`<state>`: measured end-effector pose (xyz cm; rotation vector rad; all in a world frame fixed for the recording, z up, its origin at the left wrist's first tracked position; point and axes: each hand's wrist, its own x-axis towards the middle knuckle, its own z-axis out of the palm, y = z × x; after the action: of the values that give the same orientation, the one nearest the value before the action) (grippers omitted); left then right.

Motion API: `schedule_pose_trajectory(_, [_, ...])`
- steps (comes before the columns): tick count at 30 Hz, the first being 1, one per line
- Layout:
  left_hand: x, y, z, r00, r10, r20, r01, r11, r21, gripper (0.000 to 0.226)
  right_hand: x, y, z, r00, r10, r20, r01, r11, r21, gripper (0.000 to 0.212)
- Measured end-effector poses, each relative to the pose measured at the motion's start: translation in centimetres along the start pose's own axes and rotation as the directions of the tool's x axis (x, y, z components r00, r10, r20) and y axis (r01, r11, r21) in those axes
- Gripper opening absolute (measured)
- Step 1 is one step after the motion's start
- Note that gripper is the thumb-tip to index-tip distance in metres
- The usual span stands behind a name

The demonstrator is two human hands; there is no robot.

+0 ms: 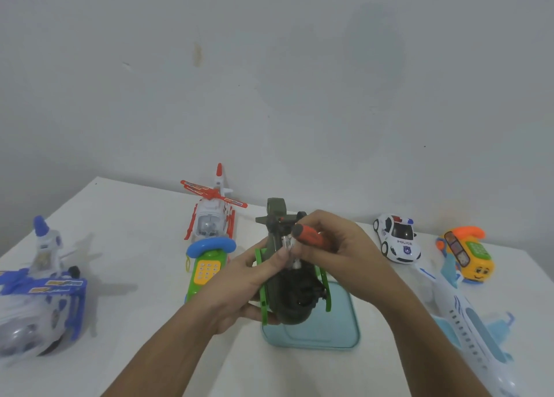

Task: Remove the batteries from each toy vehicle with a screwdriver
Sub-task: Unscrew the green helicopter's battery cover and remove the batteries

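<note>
Helicopter (289, 297) sits in left hand (239, 279), under screwdriver (311, 236).

left hand (239, 279): bare, short thumbnail showing
right hand (338, 246): bare
left forearm (168, 345): bare along its whole visible length
right forearm (419, 330): bare likewise

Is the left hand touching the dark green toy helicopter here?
Touching. The head view shows the left hand gripping the dark green toy helicopter from the side, with its thumb lying on the body.
</note>
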<state>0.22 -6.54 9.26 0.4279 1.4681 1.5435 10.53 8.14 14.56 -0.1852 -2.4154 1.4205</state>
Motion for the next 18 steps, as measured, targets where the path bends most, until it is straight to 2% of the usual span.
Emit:
schedule_pose_trajectory(3, [0.0,-0.2,0.1,1.0,-0.011,0.019,0.011,1.0,0.004,0.046,-0.1,0.4,0.1,0.998,0.044,-0.041,-0.04,0.994,0.102,0.008])
schedule_pose_trajectory(5, [0.0,-0.3,0.1,1.0,-0.008,0.023,0.009,1.0,-0.014,0.045,-0.1,0.5,-0.2,0.986,0.116,-0.12,-0.081,0.961,0.263,0.007])
schedule_pose_trajectory(7, [-0.1,-0.3,-0.1,1.0,0.001,0.014,-0.001,1.0,-0.028,0.044,-0.2,1.0,-0.8,0.951,0.217,-0.218,-0.108,0.898,0.426,0.008])
schedule_pose_trajectory(9, [-0.1,-0.3,-0.4,1.0,0.015,-0.001,-0.015,0.999,-0.048,0.045,-0.5,2.2,-1.6,0.903,0.321,-0.284,-0.141,0.848,0.51,0.006])
schedule_pose_trajectory(11, [-0.2,-0.2,-0.8,0.999,0.022,-0.024,-0.023,0.998,-0.065,0.049,-1.0,3.6,-2.1,0.87,0.392,-0.297,-0.235,0.862,0.449,0.005])
schedule_pose_trajectory(14, [-0.2,0.1,-1.3,0.998,0.043,-0.034,-0.045,0.997,-0.064,0.052,-2.0,6.1,-1.3,0.853,0.451,-0.262,-0.426,0.893,0.148,0.008])
schedule_pose_trajectory(16, [-0.2,0.4,-1.5,0.997,0.06,-0.043,-0.063,0.996,-0.059,0.053,-2.4,7.7,-0.1,0.834,0.483,-0.268,-0.508,0.861,-0.031,0.013])
schedule_pose_trajectory(18, [-0.2,0.5,-1.6,0.996,0.072,-0.059,-0.076,0.996,-0.057,0.051,-2.6,9.2,1.2,0.813,0.513,-0.277,-0.557,0.824,-0.108,0.018])
